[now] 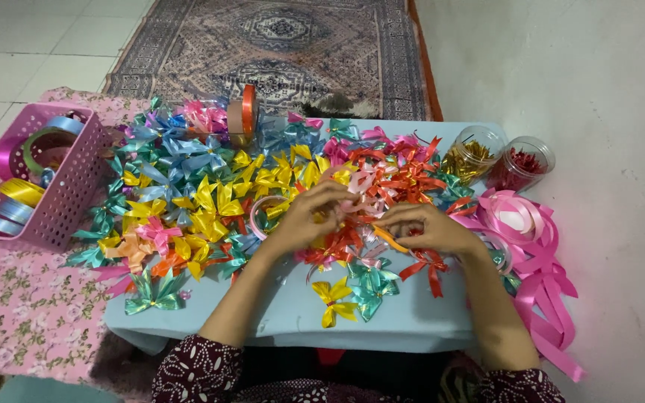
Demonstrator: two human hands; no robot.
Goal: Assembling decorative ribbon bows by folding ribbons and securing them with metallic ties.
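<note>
Fingers [341, 195] of our left hand [304, 220] and right hand [423, 227] pinch, seemingly, 1 pale pink ribbon bow [363, 192] between them; we should keep loops even, pinch firm.

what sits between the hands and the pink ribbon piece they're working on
Nothing visible: the left hand and right hand already pinch the pale pink ribbon strip above the heap of shiny ribbon bows.

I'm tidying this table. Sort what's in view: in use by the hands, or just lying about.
In use:
left hand
right hand
orange ribbon strip between them

Lying about:
finished bows
pink basket of ribbon rolls
two clear jars
loose pink ribbon
upright orange ribbon roll
</note>
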